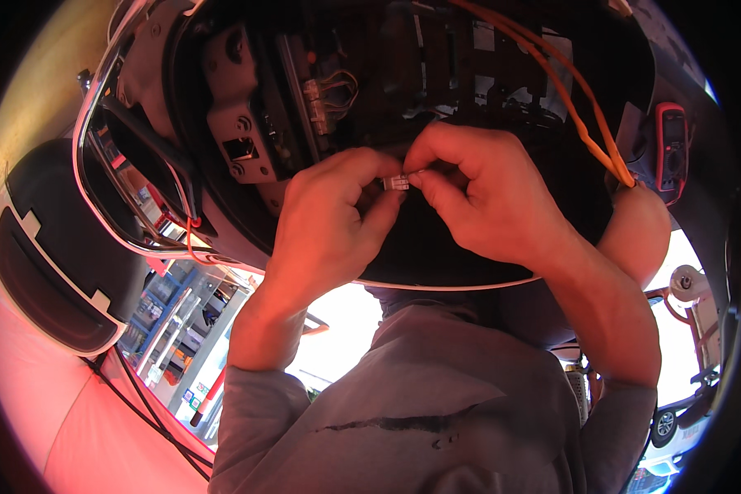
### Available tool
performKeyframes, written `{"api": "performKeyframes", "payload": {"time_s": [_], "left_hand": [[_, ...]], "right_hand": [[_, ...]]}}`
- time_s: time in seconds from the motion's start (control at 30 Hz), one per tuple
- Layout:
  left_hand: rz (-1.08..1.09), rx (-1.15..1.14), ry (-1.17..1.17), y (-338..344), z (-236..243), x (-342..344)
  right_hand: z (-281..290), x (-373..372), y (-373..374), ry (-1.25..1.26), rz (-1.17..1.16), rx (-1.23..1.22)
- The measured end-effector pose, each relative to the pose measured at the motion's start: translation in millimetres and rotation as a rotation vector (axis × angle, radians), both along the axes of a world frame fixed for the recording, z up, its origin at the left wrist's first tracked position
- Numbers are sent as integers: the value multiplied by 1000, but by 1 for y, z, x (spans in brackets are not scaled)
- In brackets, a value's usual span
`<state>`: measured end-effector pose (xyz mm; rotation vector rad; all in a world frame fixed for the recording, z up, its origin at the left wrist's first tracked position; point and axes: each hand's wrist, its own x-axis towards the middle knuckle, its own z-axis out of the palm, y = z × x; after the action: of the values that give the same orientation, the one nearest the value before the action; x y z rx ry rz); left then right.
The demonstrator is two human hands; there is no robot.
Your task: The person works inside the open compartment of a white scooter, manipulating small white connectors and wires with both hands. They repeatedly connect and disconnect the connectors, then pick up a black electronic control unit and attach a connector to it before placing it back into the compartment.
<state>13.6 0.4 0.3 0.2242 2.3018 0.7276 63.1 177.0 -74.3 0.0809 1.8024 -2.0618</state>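
Between my hands is a small white plastic connector (pixel 397 183) with several slots along its side. The thumb and fingers of my left hand (pixel 331 218) pinch it. At the connector's right end, the thumb and forefinger of my right hand (pixel 490 189) are pressed together. Whatever they hold there is too small to make out. Both hands are over the dark inside of a large black housing (pixel 436 255) with a pale rim.
Orange-yellow wires (pixel 570 86) run down the right side. A red and black multimeter (pixel 671 152) lies at the far right. On the left are a metal bracket (pixel 243 123), a looped wire beside a clear connector (pixel 319 103) and a black padded piece (pixel 58 272).
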Motion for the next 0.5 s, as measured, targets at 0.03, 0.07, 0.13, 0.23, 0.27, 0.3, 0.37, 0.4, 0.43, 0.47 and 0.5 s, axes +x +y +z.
{"api": "performKeyframes", "payload": {"time_s": [0.03, 0.07, 0.13, 0.23, 0.27, 0.3, 0.37, 0.4, 0.43, 0.47, 0.5], "left_hand": [[3, 26, 17, -1, -2, 1], [7, 52, 34, -2, -3, 1], [16, 56, 31, -3, -3, 2], [13, 69, 34, -3, -2, 1], [10, 74, 37, -3, -2, 1], [12, 81, 39, -3, -2, 1], [15, 95, 43, -4, -2, 1], [18, 91, 36, -3, -2, 1], [20, 86, 29, -4, -2, 1], [23, 82, 22, -3, -2, 1], [30, 85, 18, -3, -1, 1]], "right_hand": [[-1, 0, 0, 39, -12, 9], [0, 1, 0, 74, -33, 25], [1, 1, -2, 151, -70, 51], [1, 1, -4, 207, -111, 61], [0, 1, -4, 211, -111, 68], [0, 1, -4, 216, -110, 73], [0, 1, -5, 232, -100, 94], [-1, 1, -5, 243, -91, 115], [-2, 1, -5, 255, -82, 135], [-2, 2, -6, 250, -86, 139], [-2, 3, -6, 246, -90, 142]]}}
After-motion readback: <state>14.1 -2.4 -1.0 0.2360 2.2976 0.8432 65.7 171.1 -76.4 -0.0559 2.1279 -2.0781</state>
